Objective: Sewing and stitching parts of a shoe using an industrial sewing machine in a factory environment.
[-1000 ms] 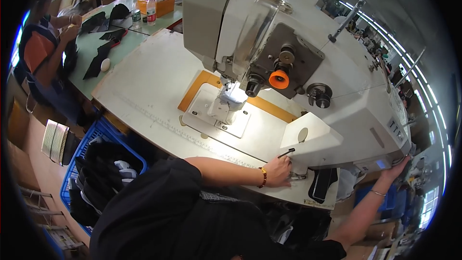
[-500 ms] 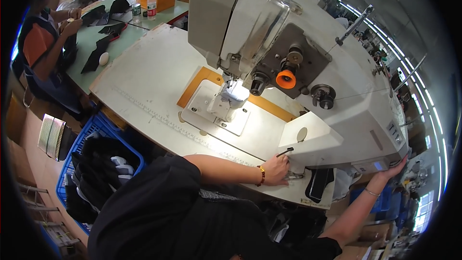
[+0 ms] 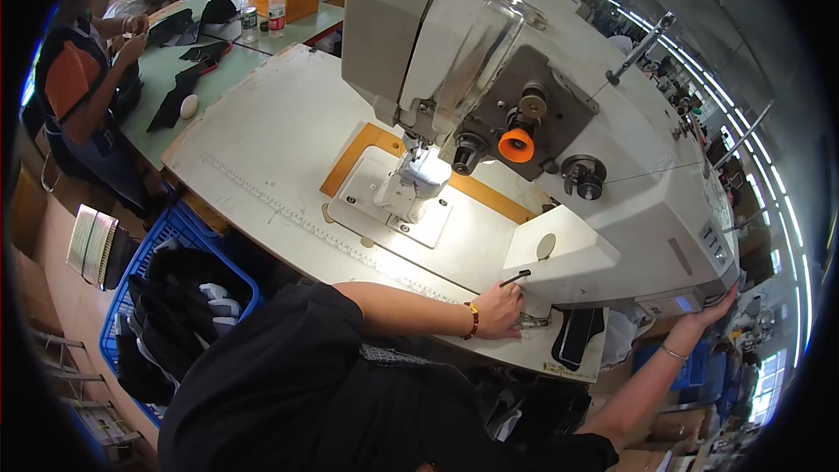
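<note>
Under left hand, lever (up-right)

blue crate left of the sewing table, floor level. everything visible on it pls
The blue crate is a plastic basket with lattice walls, standing upright and open-topped on the floor against the near left corner of the sewing table. It is filled nearly to the rim with dark fabric pieces and a few white ones among them. The person's dark-clothed body hides its right end. No hand touches it.

Head-worn fisheye view, steeply down, close over the sewing machine.
</note>
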The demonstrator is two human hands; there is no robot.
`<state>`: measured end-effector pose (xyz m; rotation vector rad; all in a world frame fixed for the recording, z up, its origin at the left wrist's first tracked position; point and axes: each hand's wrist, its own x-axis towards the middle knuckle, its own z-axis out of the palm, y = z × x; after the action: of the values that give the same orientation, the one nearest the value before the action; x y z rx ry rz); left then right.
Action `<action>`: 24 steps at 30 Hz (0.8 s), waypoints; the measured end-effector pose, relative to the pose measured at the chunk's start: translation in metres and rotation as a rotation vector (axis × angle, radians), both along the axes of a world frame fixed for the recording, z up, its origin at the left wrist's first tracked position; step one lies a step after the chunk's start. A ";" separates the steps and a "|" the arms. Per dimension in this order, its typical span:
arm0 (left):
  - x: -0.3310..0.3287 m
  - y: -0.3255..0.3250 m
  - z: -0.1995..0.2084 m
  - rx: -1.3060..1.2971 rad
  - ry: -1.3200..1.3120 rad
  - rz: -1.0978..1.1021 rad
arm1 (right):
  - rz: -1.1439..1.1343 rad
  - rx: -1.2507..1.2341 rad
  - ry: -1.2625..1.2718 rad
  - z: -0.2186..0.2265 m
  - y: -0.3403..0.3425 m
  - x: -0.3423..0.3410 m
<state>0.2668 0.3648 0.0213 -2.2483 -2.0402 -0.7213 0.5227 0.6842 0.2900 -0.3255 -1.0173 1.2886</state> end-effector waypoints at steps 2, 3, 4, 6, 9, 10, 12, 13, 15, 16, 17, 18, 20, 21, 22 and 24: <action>0.000 0.000 0.000 -0.002 0.017 -0.012 | -0.053 0.001 -0.024 0.002 -0.002 -0.001; 0.000 0.000 -0.001 0.007 0.024 -0.010 | -0.077 -0.024 -0.027 0.003 -0.003 -0.001; 0.000 0.001 -0.002 0.010 0.019 -0.006 | -0.088 0.001 -0.037 0.004 -0.004 -0.002; 0.001 0.001 -0.003 0.016 0.031 -0.006 | -0.082 -0.012 -0.032 0.006 -0.006 -0.003; 0.001 0.001 -0.003 0.004 0.049 -0.001 | -0.051 -0.036 -0.043 0.008 -0.008 -0.004; 0.000 0.001 -0.003 0.001 0.051 -0.001 | -0.052 -0.016 -0.048 0.008 -0.008 -0.004; 0.000 0.001 -0.002 0.023 0.057 0.002 | -0.068 -0.023 -0.042 0.007 -0.007 -0.004; 0.000 0.000 -0.001 0.014 0.049 0.003 | -0.058 -0.004 -0.042 0.007 -0.007 -0.003; 0.000 -0.001 0.000 0.016 0.058 0.001 | -0.028 -0.012 -0.043 0.007 -0.006 -0.002; 0.001 -0.001 0.000 0.002 0.055 0.005 | -0.038 -0.003 -0.059 0.008 -0.006 -0.002; 0.000 -0.001 0.000 0.019 0.051 0.009 | -0.025 -0.014 -0.076 0.008 -0.007 -0.002; 0.001 -0.001 0.000 0.032 0.040 0.020 | -0.026 -0.040 -0.079 0.009 -0.008 -0.002; 0.001 -0.001 -0.001 0.023 0.035 0.024 | -0.007 -0.041 -0.077 0.010 -0.013 -0.004; 0.001 0.000 -0.002 -0.002 0.035 0.018 | -0.018 -0.059 -0.073 0.012 -0.016 -0.006; 0.000 0.000 -0.002 0.014 0.026 0.008 | 0.025 -0.068 -0.066 0.011 -0.020 -0.008; 0.001 -0.001 -0.001 0.056 0.032 0.009 | -0.026 -0.062 -0.078 0.012 -0.028 -0.012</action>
<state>0.2681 0.3638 0.0205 -2.2044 -1.9899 -0.7275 0.5109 0.6559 0.3018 -0.4382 -1.0372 1.2942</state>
